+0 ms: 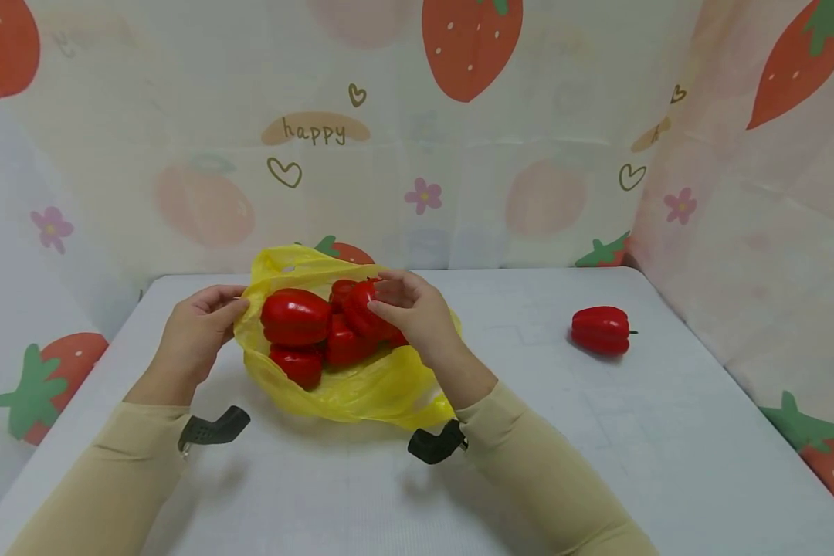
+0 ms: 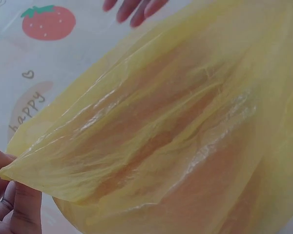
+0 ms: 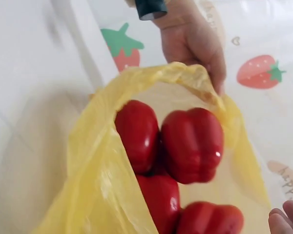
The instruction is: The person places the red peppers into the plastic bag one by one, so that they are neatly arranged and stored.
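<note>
A yellow plastic bag (image 1: 368, 398) lies with its mouth spread, and several glossy red bell peppers (image 1: 295, 316) are piled inside. My left hand (image 1: 198, 332) pinches the bag's left rim between thumb and fingers; the left wrist view shows the film (image 2: 136, 131) drawn taut from that grip. Over the right side of the mouth hovers my right hand (image 1: 424, 316), its fingers loosely bent around nothing. In the right wrist view, the fingertips (image 3: 282, 222) are apart from the nearest pepper (image 3: 210, 218). Part of the pile is hidden by the bag.
Another red bell pepper (image 1: 601, 330) lies on its side at the right of the white table (image 1: 528, 432), stem pointing right. Strawberry-printed cloth (image 1: 472, 193) hangs behind and on both sides. A black wrist mount (image 1: 215, 427) sticks out from the left sleeve, with another at the right.
</note>
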Available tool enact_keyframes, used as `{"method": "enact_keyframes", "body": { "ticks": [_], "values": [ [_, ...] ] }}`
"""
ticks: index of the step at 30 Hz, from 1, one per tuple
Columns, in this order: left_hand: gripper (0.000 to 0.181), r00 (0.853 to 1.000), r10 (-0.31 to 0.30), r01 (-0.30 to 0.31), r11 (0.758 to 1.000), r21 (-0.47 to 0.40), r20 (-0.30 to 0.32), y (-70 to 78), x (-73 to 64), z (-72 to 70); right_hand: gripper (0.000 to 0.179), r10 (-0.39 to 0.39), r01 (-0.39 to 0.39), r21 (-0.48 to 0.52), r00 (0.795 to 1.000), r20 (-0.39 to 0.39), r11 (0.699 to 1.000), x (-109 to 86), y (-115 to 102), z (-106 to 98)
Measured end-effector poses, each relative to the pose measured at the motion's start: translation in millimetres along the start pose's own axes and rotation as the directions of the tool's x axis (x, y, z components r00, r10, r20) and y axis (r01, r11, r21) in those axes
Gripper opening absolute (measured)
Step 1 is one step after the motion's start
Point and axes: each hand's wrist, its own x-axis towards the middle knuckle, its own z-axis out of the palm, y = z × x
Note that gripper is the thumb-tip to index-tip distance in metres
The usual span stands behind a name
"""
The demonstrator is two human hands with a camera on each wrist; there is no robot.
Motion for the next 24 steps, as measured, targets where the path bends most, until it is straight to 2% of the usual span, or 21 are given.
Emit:
{"method": "enact_keyframes", "body": {
  "ticks": [7,12,19,24],
  "values": [
    [0.043,1.000,0.005,-0.005,1.000,0.007,-0.006,1.3,-1.3,-1.4,0.042,0.020,-0.021,-0.028,1.000,-0.022,0.999,-1.7,-3.7,-31.9],
    [0.046,1.000,-0.020,0.020,1.000,0.022,-0.010,1.0,-1.4,-1.8,0.045,0.004,-0.006,-0.045,0.999,-0.044,0.999,-5.1,-1.3,-57.9],
    [0.047,1.000,-0.020,0.020,0.999,0.028,-0.011,-0.3,-0.4,-2.6,0.050,0.020,-0.031,-0.100,0.994,-0.110,0.994,-8.6,3.8,-95.3],
    [0.046,1.000,-0.016,0.016,1.000,0.022,-0.004,-1.5,-0.1,-3.8,0.052,0.043,-0.076,-0.187,0.983,-0.177,0.979,-12.6,10.6,-129.3]
  ]
}}
